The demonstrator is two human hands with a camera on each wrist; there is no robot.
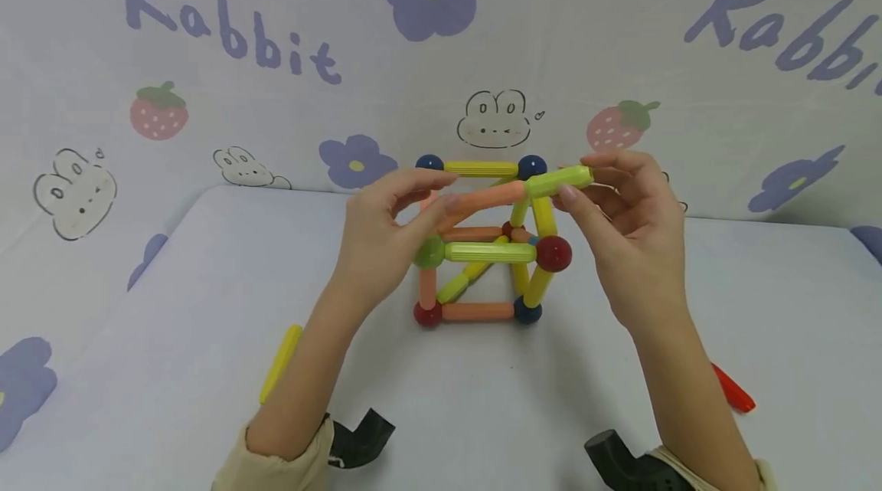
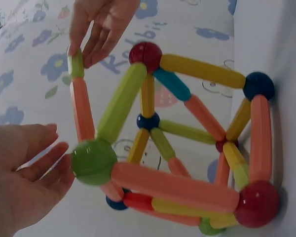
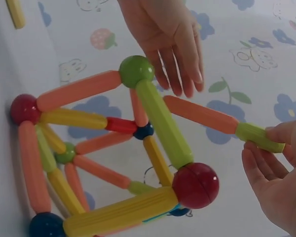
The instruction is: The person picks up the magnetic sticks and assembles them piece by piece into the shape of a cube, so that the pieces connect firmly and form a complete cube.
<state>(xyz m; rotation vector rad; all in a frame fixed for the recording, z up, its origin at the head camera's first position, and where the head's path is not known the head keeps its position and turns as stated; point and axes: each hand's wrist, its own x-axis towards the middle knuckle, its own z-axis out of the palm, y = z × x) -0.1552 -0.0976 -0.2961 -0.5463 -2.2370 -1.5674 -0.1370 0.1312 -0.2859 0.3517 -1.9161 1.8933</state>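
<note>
A cube-like frame of magnetic rods and balls stands on the table, with a green ball (image 2: pixel 93 162) and a red ball (image 1: pixel 554 253) at its near upper corners. Between thumb and fingers, my right hand (image 1: pixel 630 238) pinches a short lime rod (image 3: pixel 259 137). Joined end to end with it is an orange rod (image 3: pixel 202 114), which slants across above the frame. My left hand (image 1: pixel 379 234) is beside the green ball, its fingers loosely extended near the orange rod's far end. In the left wrist view, that end is hidden behind the frame.
A yellow rod (image 1: pixel 281 363) lies on the white table (image 1: pixel 475 414) by the left forearm, and a red piece (image 1: pixel 733 388) by the right one. Black wrist mounts (image 1: pixel 361 439) stick out from both sleeves. A printed rabbit cloth (image 1: pixel 276 116) hangs behind.
</note>
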